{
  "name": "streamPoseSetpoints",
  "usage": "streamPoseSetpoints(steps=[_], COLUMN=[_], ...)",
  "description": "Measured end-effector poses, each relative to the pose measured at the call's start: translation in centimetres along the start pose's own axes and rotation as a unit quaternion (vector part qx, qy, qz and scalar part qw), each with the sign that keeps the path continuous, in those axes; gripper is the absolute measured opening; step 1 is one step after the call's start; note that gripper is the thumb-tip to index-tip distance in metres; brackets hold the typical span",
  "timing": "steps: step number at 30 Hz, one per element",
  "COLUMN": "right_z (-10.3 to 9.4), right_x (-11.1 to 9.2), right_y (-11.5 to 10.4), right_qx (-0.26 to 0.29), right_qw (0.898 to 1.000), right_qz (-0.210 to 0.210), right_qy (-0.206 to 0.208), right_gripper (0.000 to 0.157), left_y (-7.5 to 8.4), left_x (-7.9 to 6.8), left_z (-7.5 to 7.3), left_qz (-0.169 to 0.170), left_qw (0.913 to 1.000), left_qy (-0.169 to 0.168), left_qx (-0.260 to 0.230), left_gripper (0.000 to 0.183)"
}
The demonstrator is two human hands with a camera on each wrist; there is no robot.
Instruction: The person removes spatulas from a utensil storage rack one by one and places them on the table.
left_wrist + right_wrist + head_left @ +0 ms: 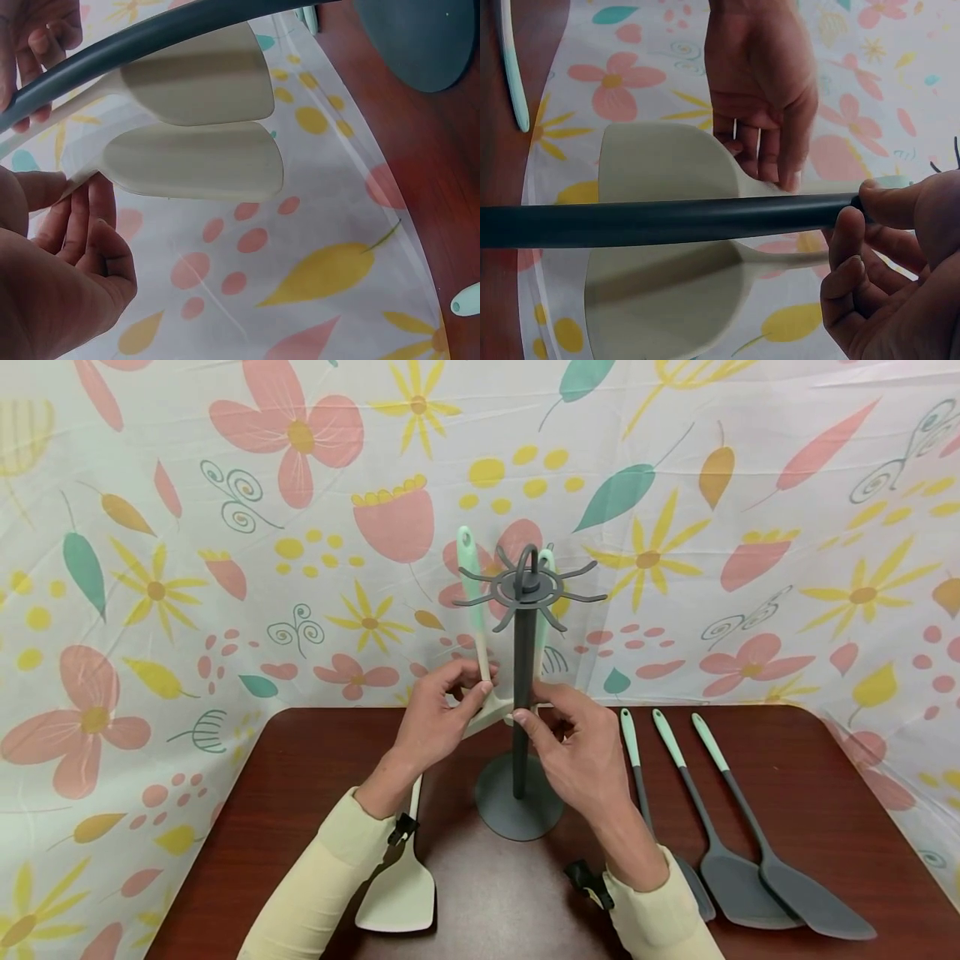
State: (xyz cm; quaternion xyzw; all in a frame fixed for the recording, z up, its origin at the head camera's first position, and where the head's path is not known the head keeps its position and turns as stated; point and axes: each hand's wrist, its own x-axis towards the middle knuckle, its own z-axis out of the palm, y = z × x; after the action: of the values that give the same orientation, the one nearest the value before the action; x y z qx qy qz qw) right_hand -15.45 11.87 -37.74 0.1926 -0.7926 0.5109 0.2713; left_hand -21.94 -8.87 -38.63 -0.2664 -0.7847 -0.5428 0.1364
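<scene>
My left hand (435,718) pinches the handle of a cream spatula (475,602) with a mint end, held upright but tilted at the left of a dark grey utensil stand (522,693). Its flat blade (195,161) shows in the left wrist view. The handle's holed tip rises above the stand's back-left hook. My right hand (588,752) grips the stand's pole partway up, thumb in front. Behind the pole, a second cream spatula (542,639) stands with its holed tip at a back hook; its blade (667,300) is beside the first one.
A cream turner (401,893) lies on the brown table (300,793), partly under my left forearm. Several grey turners (742,893) with mint handle ends lie at right, one partly behind my sleeve. The stand's round base (517,818) rests mid-table. A flowered cloth (300,527) hangs behind.
</scene>
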Motion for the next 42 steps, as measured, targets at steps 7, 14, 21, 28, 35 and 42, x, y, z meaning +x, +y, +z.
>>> streamPoseSetpoints(steps=[7,14,21,28,35,42], right_z=[0.0,0.1,0.0,0.0,0.0,-0.1], right_x=[0.0,0.0,0.0,0.0,0.0,0.0], right_y=[0.1,0.1,0.0,0.1,0.0,0.0], right_qx=[-0.006,0.007,-0.018,-0.012,-0.014,-0.011], right_qw=[1.000,1.000,1.000,1.000,1.000,1.000], right_qz=[-0.003,0.004,-0.002,0.002,0.002,0.011], right_qy=[0.001,-0.001,0.002,0.001,0.005,0.002], right_gripper=[0.032,0.032,0.033,0.033,0.032,0.031], left_y=[-0.3,-0.4,-0.5,-0.3,-0.1,-0.4], left_x=[-0.3,-0.8,-1.2,-1.9,-2.9,-3.4], left_z=[-0.5,-1.1,-1.5,-2.0,-2.9,-3.1], left_qz=[0.001,-0.004,-0.007,-0.016,-0.025,-0.023], left_qw=[1.0000,1.0000,0.9998,0.9998,0.9996,0.9997], left_qy=[0.002,0.006,0.012,0.011,0.014,0.013], left_qx=[0.008,0.004,0.013,0.011,0.003,0.002], left_gripper=[0.015,0.017,0.015,0.014,0.016,0.015])
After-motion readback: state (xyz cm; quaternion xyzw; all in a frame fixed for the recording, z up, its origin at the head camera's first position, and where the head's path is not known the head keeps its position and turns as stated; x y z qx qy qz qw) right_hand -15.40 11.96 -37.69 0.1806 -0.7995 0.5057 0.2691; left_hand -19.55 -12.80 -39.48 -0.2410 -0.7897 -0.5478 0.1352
